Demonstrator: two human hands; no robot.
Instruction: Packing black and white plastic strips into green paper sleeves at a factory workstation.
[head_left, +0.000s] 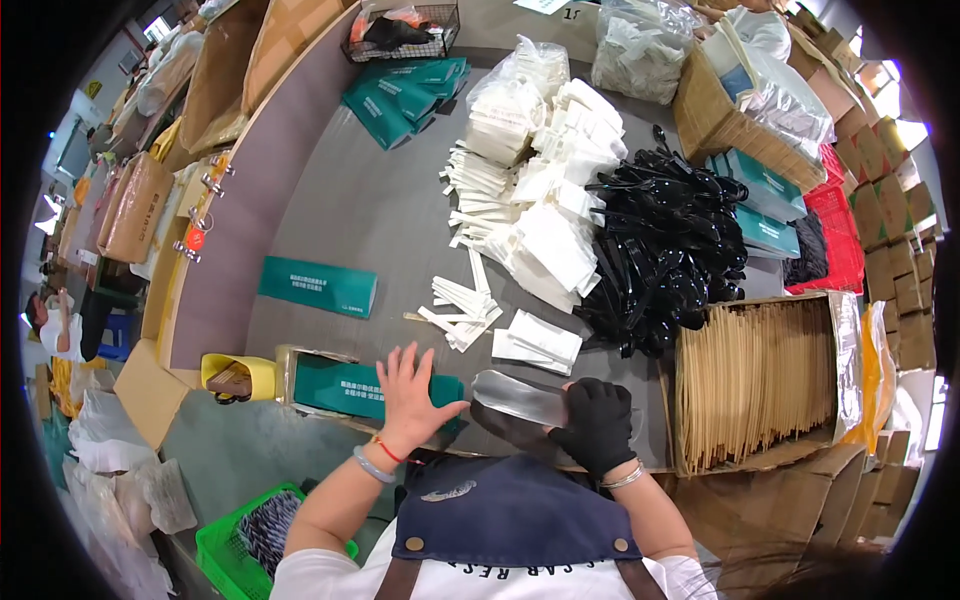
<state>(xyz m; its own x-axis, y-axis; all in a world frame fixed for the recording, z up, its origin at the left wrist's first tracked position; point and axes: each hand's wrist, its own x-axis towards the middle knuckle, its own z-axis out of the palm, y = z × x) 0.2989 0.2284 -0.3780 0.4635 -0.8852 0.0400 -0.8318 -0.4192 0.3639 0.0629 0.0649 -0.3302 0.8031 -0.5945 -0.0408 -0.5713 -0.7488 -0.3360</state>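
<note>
My left hand [408, 400], bare with its fingers spread, rests over the right part of a green printed packet [335, 384] in an open cardboard box at the table's near edge. My right hand [597, 428], in a black glove, is closed on the right end of a shiny clear plastic bag [518, 398] lying flat near the edge. Its fingertips are partly hidden. Just beyond sits a small stack of white paper packets [537, 342]. Further left lie loose narrow white paper strips [462, 308] and a single green packet [318, 287].
A heap of white paper packets [545, 215] fills the middle, beside a pile of black plastic spoons [660, 250]. At right stands a box of thin wooden sticks [755, 385]. Green packets [405, 97] lie at the far left. A yellow container [250, 375] stands left of my hand.
</note>
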